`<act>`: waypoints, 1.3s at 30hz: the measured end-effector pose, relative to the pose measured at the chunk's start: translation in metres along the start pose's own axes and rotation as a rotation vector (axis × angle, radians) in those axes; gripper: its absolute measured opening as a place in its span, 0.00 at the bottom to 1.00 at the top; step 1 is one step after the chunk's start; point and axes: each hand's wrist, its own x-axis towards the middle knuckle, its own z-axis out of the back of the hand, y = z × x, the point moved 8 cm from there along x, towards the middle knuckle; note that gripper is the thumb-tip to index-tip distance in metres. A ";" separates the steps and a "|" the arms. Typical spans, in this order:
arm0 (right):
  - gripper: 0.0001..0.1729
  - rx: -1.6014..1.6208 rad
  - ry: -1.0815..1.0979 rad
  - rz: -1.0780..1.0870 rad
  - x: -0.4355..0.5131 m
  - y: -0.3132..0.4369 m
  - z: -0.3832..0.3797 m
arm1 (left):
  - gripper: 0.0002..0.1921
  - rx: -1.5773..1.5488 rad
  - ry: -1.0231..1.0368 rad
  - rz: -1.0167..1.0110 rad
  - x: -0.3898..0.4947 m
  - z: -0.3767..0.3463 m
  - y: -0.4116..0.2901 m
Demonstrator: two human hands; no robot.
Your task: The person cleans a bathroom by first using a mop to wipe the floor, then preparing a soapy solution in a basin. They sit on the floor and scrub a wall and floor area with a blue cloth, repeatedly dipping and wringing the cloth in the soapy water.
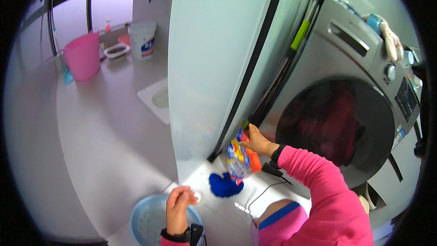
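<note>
My right hand (258,140) grips the top of a colourful plastic detergent bag (240,159), which bears writing and stands by the foot of the partition. Touching the bag's lower end is a dark-blue cloth-like piece (225,186) on the white floor. Over the rim of a light-blue plastic basin (136,217) is my left hand (178,206), its fingers curled. Beside those fingertips shows a small white round thing (197,197); whether the hand holds it is unclear. The basin's inside looks greyish and speckled.
A frosted partition (211,58) rises ahead. At right stands a grey front-loading washing machine (351,61), with a black cable (261,196) near its base. Beyond the partition are a squat toilet (153,100), a pink bucket (82,58) and a white bucket (138,41).
</note>
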 end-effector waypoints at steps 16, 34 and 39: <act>0.13 0.282 -0.277 -0.192 -0.008 -0.101 -0.075 | 0.10 0.032 0.024 0.026 -0.009 0.004 0.001; 0.14 -0.028 -0.007 -0.142 -0.138 -0.047 0.015 | 0.10 0.025 0.028 0.056 -0.004 0.012 0.009; 0.18 -0.381 0.293 -0.346 -0.201 -0.085 -0.020 | 0.10 0.007 0.056 0.110 -0.002 0.009 0.022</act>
